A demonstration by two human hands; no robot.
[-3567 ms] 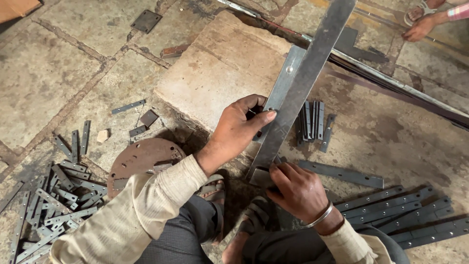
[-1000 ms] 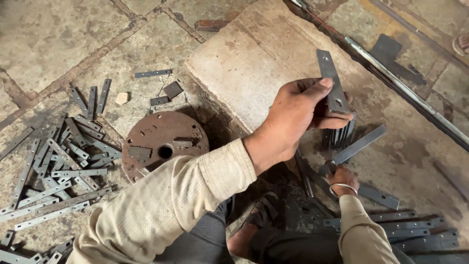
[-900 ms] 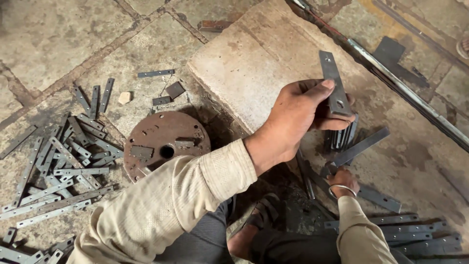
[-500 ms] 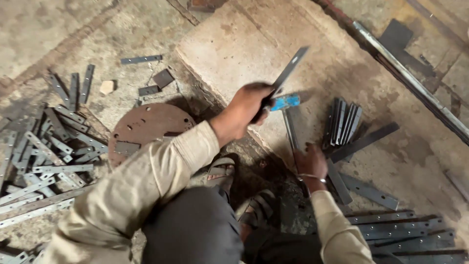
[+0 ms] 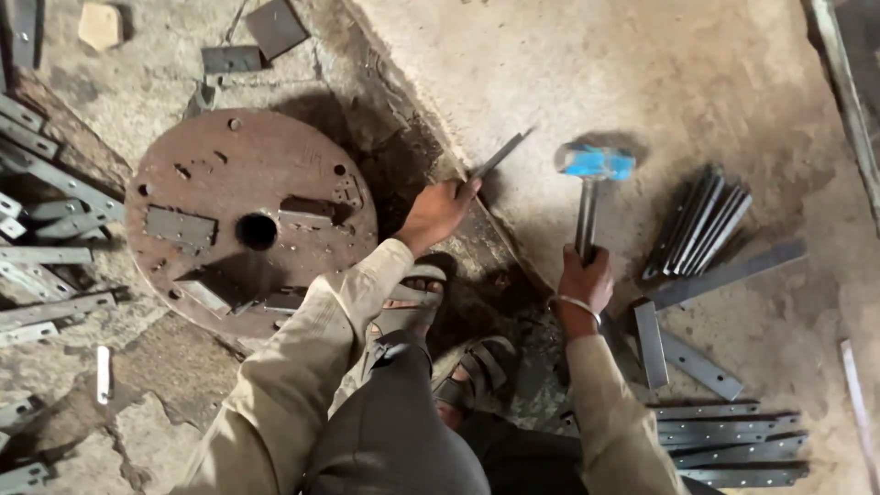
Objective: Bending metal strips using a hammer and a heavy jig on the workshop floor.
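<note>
My left hand (image 5: 438,211) grips the lower end of a flat metal strip (image 5: 500,155), which slants up to the right over the edge of a stone slab (image 5: 660,73). My right hand (image 5: 584,278) is closed on the dark handle of a hammer with a blue head (image 5: 596,163), raised just right of the strip. Hammer head and strip are apart. My sandalled feet (image 5: 449,348) are below, between the two arms.
A rusty round steel plate (image 5: 240,220) with a centre hole lies to the left. Bundled short strips (image 5: 697,222) stand right of the hammer. More flat bars (image 5: 724,445) lie at lower right, and several perforated strips (image 5: 46,266) pile at far left.
The view has swung closer and lower. My left hand brought the strip down to the slab's edge, and my right hand lifted the blue hammer beside it.
</note>
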